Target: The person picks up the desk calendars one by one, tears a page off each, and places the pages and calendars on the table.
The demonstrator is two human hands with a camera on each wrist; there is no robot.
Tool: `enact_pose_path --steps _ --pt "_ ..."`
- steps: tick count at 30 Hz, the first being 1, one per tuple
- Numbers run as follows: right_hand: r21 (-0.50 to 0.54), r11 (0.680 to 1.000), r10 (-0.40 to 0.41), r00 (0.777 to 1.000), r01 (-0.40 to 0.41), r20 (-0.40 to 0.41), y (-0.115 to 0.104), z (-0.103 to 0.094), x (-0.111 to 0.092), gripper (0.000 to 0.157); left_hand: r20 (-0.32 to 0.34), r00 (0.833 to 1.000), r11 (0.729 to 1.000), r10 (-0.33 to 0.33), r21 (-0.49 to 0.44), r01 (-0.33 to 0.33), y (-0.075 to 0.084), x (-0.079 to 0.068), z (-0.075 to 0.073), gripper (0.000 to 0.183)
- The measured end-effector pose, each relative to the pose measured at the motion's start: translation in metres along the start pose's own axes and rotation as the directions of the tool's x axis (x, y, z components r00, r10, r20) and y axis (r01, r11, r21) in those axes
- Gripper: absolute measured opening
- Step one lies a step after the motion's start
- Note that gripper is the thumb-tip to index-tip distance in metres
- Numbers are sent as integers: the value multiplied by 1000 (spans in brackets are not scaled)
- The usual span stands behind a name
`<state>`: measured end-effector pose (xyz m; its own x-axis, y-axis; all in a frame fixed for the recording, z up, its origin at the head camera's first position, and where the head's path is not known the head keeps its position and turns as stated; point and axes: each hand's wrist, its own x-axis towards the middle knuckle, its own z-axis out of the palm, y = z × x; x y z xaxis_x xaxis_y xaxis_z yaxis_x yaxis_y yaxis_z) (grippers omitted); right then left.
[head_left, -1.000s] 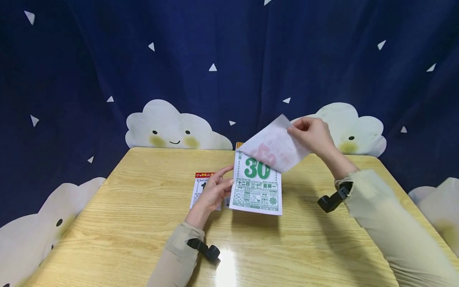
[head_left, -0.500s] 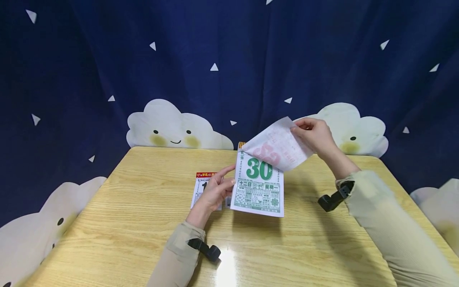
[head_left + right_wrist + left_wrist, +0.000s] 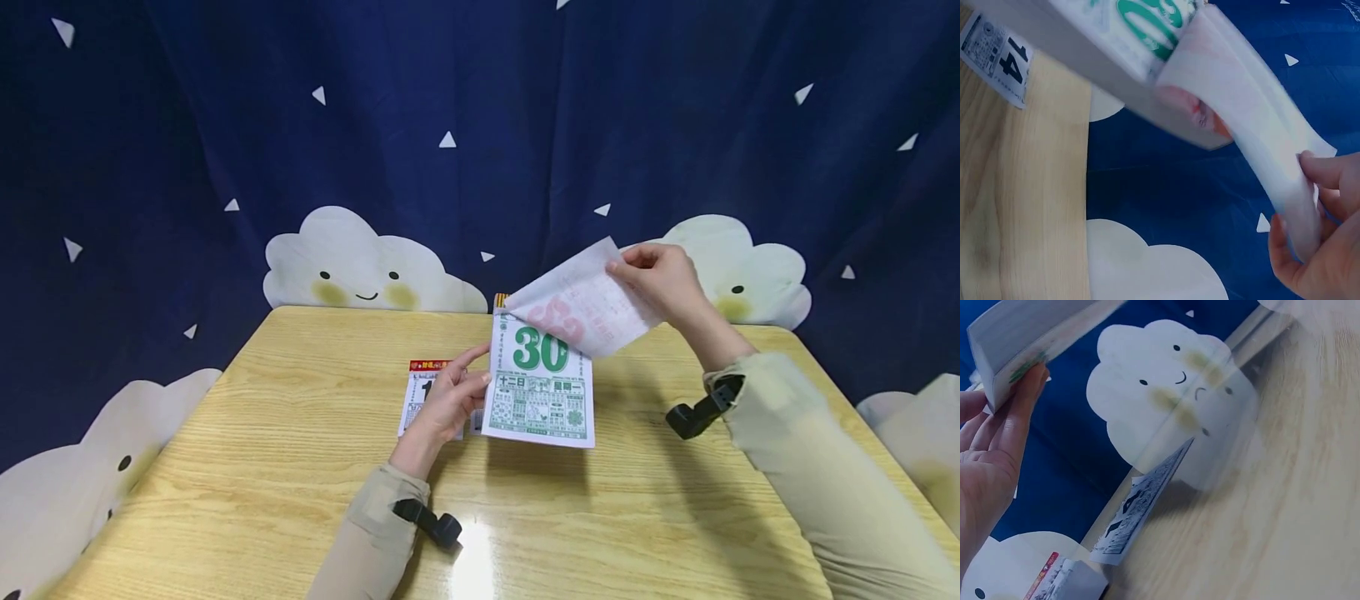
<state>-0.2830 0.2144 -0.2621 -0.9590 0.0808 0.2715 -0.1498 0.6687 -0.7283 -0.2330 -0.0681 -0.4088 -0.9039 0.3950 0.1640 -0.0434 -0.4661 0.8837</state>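
My left hand grips the left edge of a thick tear-off calendar, holding it tilted above the table. Its front page reads a green 30. In the left wrist view, the thumb and fingers of that hand are on either side of the pad. My right hand pinches the corner of the top page, which is lifted up and to the right. That page shows its back with faint red print through it. It curls in the right wrist view and still joins the pad at the upper left.
A smaller calendar with a red header lies on the wooden table, partly behind my left hand. Beside it a sheet printed 14 shows in the right wrist view. A dark blue curtain with cloud shapes hangs behind the table.
The lifted page has shifted slightly to the right with my right hand. My left hand stays on the calendar's edge, and the calendar itself has moved only a little.
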Motion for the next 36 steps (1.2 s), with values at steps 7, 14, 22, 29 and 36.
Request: enact_pose_path --steps 7,14,22,29,36 --pt "44 996 76 997 -76 -4 -5 1 0 34 -11 1000 1000 -13 -13 13 0 0 1 55" --pt "118 993 -28 999 25 31 -5 4 -1 31 -18 1000 1000 8 0 -8 2 0 1 55" --pt "60 998 -8 1000 7 26 -8 5 0 33 10 1000 1000 0 14 0 2 -1 1 55" --pt "72 997 -22 999 20 26 -11 4 -1 29 4 1000 1000 -13 15 13 1 -1 2 56" --pt "50 999 -1 999 -1 50 -15 4 -1 30 13 1000 1000 -13 23 13 0 -1 0 57"
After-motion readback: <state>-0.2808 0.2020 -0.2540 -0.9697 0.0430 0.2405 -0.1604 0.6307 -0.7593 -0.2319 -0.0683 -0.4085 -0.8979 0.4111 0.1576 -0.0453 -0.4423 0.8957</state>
